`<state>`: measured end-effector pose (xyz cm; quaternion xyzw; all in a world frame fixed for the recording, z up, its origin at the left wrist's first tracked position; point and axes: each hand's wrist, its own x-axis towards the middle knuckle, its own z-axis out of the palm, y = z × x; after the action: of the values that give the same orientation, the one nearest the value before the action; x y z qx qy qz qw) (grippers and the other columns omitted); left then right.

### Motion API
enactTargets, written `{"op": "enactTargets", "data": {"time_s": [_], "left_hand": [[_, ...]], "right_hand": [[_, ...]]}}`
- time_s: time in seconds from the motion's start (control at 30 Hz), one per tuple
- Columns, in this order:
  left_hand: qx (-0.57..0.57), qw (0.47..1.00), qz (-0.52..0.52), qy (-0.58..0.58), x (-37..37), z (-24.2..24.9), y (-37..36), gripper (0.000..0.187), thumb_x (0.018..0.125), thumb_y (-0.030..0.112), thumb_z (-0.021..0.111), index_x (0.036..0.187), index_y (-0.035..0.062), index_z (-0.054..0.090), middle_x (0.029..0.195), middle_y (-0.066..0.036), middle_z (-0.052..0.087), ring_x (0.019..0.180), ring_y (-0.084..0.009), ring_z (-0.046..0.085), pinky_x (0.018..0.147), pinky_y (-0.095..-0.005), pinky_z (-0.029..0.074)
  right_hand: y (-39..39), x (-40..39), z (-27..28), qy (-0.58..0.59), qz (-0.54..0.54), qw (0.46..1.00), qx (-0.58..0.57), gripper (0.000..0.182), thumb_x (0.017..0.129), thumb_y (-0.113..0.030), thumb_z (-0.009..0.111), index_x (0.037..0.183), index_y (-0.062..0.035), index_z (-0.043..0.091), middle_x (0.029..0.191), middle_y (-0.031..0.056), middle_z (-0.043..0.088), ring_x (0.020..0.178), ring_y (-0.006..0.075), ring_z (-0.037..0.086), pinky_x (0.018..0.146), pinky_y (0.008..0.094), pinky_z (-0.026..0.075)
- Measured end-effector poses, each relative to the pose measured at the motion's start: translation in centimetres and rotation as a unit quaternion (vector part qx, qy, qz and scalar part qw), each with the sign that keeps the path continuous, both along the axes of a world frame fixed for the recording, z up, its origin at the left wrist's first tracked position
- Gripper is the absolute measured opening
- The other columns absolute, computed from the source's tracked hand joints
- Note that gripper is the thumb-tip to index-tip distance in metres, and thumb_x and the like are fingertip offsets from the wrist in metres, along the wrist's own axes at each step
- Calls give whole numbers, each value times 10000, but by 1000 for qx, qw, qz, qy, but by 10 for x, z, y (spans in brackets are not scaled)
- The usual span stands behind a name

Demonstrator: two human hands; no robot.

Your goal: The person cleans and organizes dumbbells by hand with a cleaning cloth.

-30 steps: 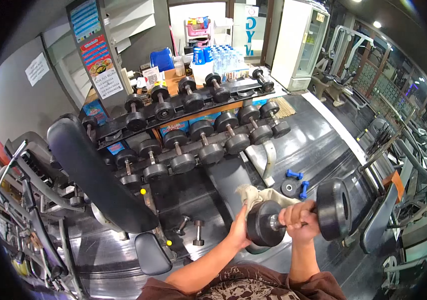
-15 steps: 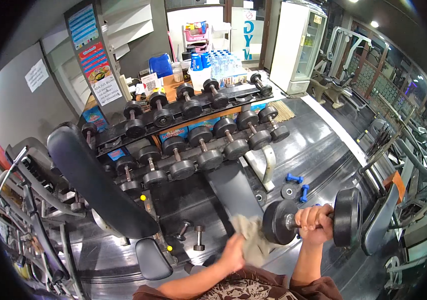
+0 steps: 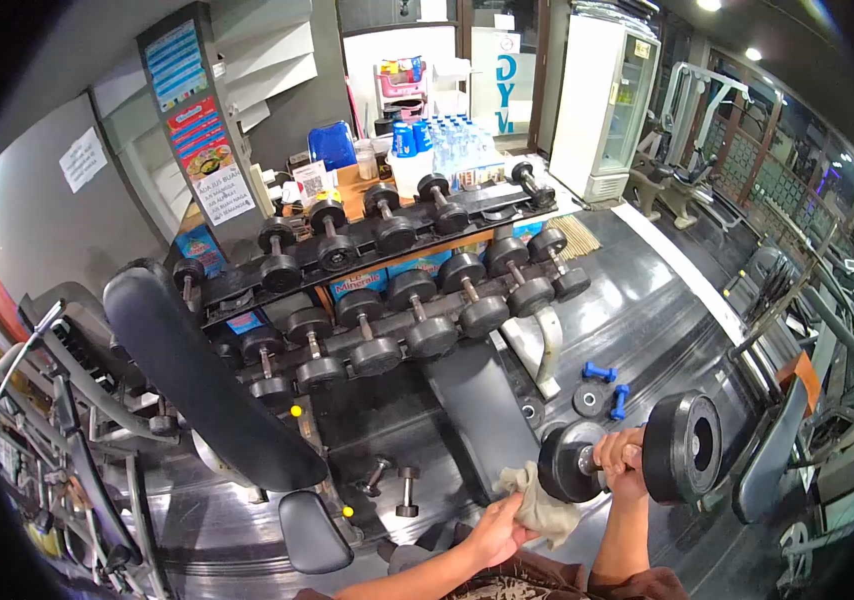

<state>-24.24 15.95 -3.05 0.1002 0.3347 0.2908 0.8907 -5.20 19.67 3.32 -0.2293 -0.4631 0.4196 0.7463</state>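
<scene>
My right hand (image 3: 623,462) is wrapped round the handle of a large black dumbbell (image 3: 683,448), holding it up off the floor at the lower right. The dumbbell's outer end face is turned partly toward me. In my left hand (image 3: 499,532) is a crumpled beige cloth (image 3: 544,512), bunched between the fingers and thumb. The cloth is beside the dumbbell's left head; whether it touches cannot be told. Under and beyond the cloth lies a black padded bench (image 3: 479,412).
A two-tier rack (image 3: 367,265) full of black dumbbells stands ahead. Small blue dumbbells (image 3: 619,402) and a weight plate (image 3: 589,399) lie on the floor. Two small dumbbells (image 3: 407,492) rest near the inclined bench (image 3: 202,370). Gym machines (image 3: 797,400) line the right.
My left hand and the cloth have moved right and slightly down. The dumbbell has turned in my right hand, so more of its outer end face shows. The whole view has shifted slightly.
</scene>
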Motion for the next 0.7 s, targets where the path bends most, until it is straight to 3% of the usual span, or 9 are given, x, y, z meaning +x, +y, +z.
{"op": "enactTargets", "data": {"time_s": [0.1,0.17,0.27,0.33,0.47,0.57,0.7], "left_hand": [[123,991,20,-37,-28,-66,-4,388,1050,241,361,1321,0,498,1302,-145,575,1173,-268,589,1023,-430,477],[66,998,17,16,-46,-40,15,406,1031,218,347,1350,9,487,1312,-147,568,1205,-270,566,1056,-430,443],[42,992,91,-80,-42,-73,42,458,1039,292,306,1366,18,472,1334,-125,558,1227,-278,549,1061,-430,433],[44,984,103,-138,-19,-57,65,485,1040,325,286,1373,22,467,1344,-108,554,1232,-281,544,1056,-422,436],[75,979,53,-181,4,-53,69,508,1044,395,304,1347,34,496,1314,-94,588,1189,-206,567,1059,-388,413],[-6,994,53,-95,-6,-47,55,475,1049,376,318,1334,46,507,1295,-86,600,1174,-207,579,1038,-385,435],[-19,996,54,-69,-27,-48,34,447,1041,357,389,1337,41,500,1312,-110,588,1189,-249,581,1042,-413,437]], "right_hand": [[3,0,1,15,-16,1000,-16,304,861,-127,558,608,-75,398,485,39,406,423,165,392,497,349,405],[5,-1,0,22,-5,999,-25,303,859,-127,558,608,-76,397,485,39,406,423,166,393,498,350,405],[2,-8,-6,39,43,997,-52,301,857,-127,558,608,-77,396,484,39,406,423,166,393,499,351,405],[0,-15,-11,50,83,992,-74,299,855,-127,558,608,-79,396,484,39,406,423,166,394,500,351,406],[5,-29,-15,54,140,983,-103,297,851,-126,558,608,-81,394,484,39,406,423,167,395,501,352,406],[15,-30,-17,53,151,980,-119,294,848,-126,557,608,-82,393,484,39,406,423,168,396,503,353,406],[28,-19,-32,40,172,980,-92,200,840,-141,523,679,-94,415,476,40,393,394,172,376,465,365,398]]}}
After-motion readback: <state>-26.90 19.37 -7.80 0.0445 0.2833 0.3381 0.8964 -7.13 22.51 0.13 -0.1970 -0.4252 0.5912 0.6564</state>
